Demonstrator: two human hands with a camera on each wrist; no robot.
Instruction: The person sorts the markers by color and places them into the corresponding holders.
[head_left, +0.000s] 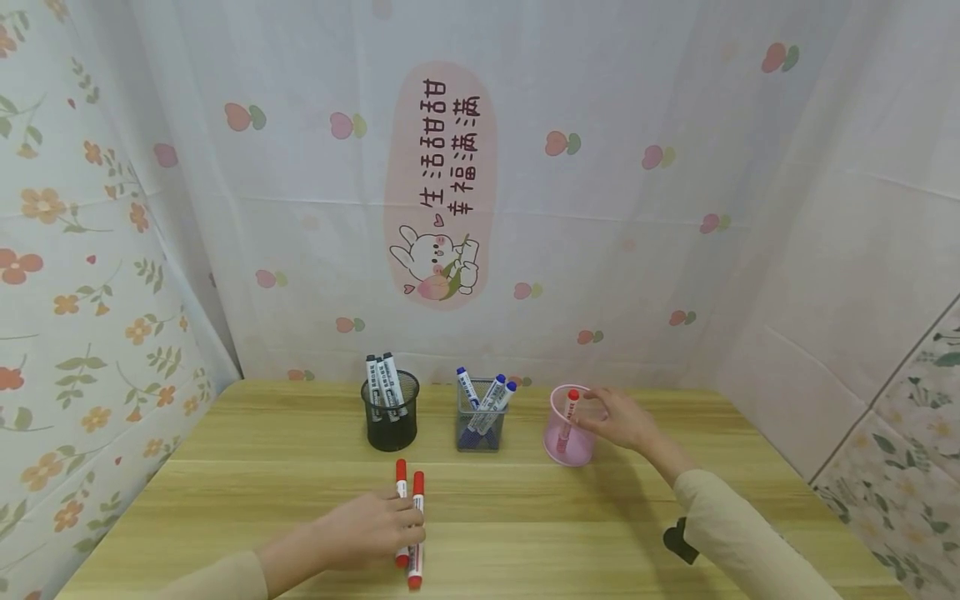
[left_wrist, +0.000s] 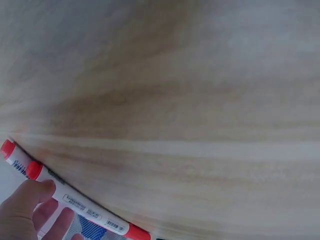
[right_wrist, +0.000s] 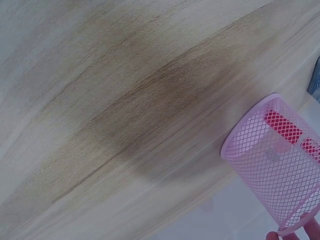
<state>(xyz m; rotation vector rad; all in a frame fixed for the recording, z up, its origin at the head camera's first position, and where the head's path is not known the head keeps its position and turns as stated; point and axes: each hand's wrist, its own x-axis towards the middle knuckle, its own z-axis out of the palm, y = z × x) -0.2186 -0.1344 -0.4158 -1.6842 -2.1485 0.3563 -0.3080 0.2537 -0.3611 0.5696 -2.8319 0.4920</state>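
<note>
My left hand (head_left: 375,527) reaches over two red-capped markers on the table. Its thumb and fingers close round the nearer red marker (left_wrist: 82,202); the second red marker (left_wrist: 19,159) lies alongside. At the right, my right hand (head_left: 618,417) holds the rim of a pink mesh pen holder (head_left: 567,454), and its fingertips show at that rim in the right wrist view. One red marker (head_left: 572,397) stands in this pink holder, leaning slightly, with its cap up. Through the mesh, the marker's red lower end (right_wrist: 283,126) is visible in the right wrist view.
A round black mesh holder (head_left: 392,433) contains several black-capped markers. Between it and the pink holder stands a square grey mesh holder (head_left: 478,442) with blue-capped markers. A small dark object (head_left: 678,542) lies beside the right forearm. Patterned curtains (head_left: 600,250) surround the wooden table (head_left: 262,467).
</note>
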